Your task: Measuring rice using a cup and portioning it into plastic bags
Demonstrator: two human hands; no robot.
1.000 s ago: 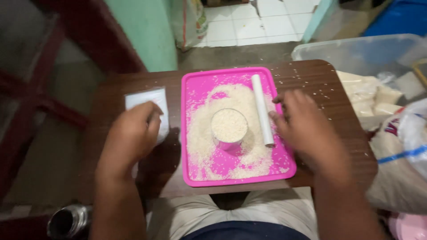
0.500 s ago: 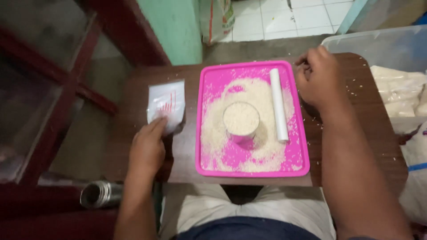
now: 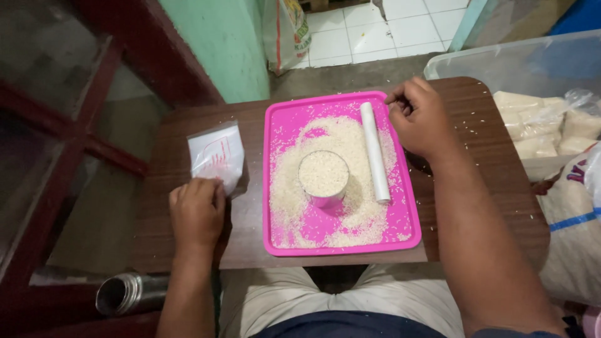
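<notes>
Pink plastic tray (image 3: 275, 188) sits at the centre of a dark wood-grain table (image 3: 488, 188), covered by a loose spread of white rice (image 3: 350, 138). A metal cup (image 3: 323, 178), filled level with rice, stands upright in the middle of the tray. A white tube-like roll (image 3: 374, 152) lies along the tray's 3 o'clock side, running from 12 toward 5 o'clock, just beside the cup but apart from it.

Left hand (image 3: 196, 216) rests on the table at 9 o'clock of the tray, fingers curled over the near edge of a small clear plastic bag (image 3: 216, 153) with red print; it pinches or presses the bag's lower edge, which of the two cannot be told. The bag lies flat on the table, just beside the tray's left rim.

Right hand (image 3: 421, 119) rests at 2 o'clock of the tray, at the tray's rim near the roll's top end, fingers loosely bent inward, grasping nothing visible. Scattered grains lie on the table around it.

Off the table: a clear plastic bin (image 3: 501, 69) with filled bags at 3 o'clock, a metal flask (image 3: 128, 293) at 7 o'clock on the floor
</notes>
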